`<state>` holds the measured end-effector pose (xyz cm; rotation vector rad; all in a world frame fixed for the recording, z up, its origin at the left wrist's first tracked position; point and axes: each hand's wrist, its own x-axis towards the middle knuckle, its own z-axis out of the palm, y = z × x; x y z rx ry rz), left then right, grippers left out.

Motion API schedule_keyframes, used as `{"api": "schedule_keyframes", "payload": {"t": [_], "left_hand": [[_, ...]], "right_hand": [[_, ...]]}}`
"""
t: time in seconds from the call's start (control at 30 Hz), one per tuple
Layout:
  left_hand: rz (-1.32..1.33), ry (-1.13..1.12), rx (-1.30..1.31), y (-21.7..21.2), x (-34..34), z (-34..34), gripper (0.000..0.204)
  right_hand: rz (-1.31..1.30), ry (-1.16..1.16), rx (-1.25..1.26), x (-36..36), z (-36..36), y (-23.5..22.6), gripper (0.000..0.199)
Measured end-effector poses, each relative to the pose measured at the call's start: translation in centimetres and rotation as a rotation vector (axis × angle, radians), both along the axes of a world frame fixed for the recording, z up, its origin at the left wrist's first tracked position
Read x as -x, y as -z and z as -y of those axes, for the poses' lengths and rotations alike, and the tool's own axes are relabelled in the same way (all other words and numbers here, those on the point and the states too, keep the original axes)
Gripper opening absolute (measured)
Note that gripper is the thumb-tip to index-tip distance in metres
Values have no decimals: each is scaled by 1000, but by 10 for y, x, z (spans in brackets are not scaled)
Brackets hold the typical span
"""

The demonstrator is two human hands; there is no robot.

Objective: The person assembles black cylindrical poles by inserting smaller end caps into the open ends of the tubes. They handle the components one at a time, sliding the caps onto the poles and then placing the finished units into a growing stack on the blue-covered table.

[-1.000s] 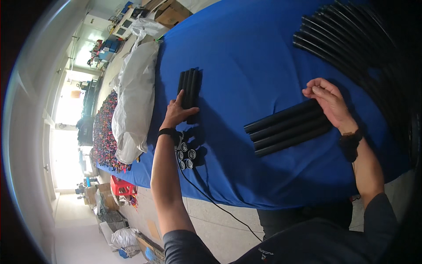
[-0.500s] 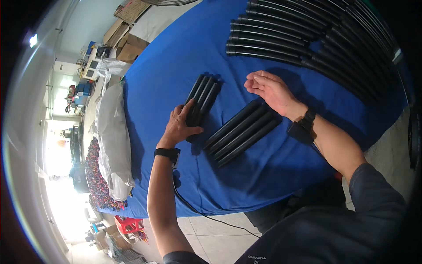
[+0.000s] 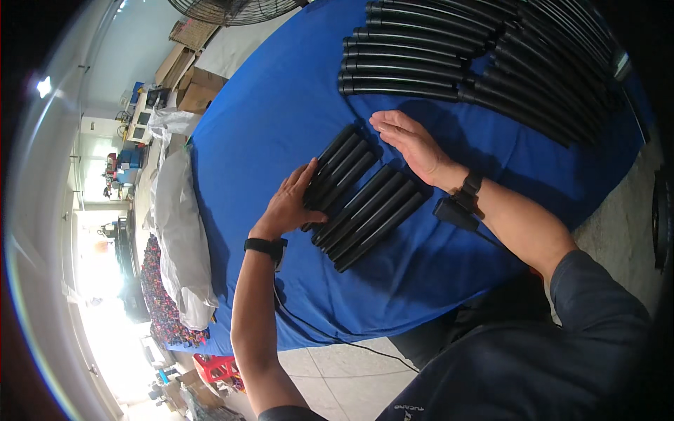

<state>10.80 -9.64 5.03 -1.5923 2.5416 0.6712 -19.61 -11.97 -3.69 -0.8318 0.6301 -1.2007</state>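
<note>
Two small groups of black tubes lie slantwise on a blue cloth (image 3: 281, 91). My left hand (image 3: 284, 200) grips the left group of tubes (image 3: 345, 165) from its left side, fingers along the outer tube and thumb over the near ends. Close on its right is the other group of black tubes (image 3: 375, 219), lying side by side, roughly parallel to the first. My right hand (image 3: 415, 147) is open beyond the far end of that second group, its fingers stretched out and together, palm turned left. Nothing is in it.
Many longer black tubes (image 3: 404, 67) lie in rows at the far right of the cloth. A white plastic bag (image 3: 184, 231) lies along the left edge, beside small multicoloured pieces (image 3: 160, 302). A fan (image 3: 235, 8) stands at the far edge; a red stool (image 3: 214, 368) is below left.
The left group of tubes has moved right and turned with my left hand, and now lies nearer the second group. My right hand stays open, its fingers now closer together.
</note>
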Motion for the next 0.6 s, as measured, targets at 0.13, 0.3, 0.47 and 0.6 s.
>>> {"api": "schedule_keyframes", "payload": {"t": [0.13,0.3,0.47,0.6], "left_hand": [[15,51,12,-1,6,4,124],[-14,50,-7,-6,14,5,118],[-153,-153,-104,0,13,9,96],[-129,-152,-44,3,30,7,86]], "right_hand": [[-7,-23,10,-2,0,0,49],[-20,-32,23,-2,0,-1,50],[-26,-77,-17,-1,0,-5,48],[-44,-29,2,0,1,-2,50]]}}
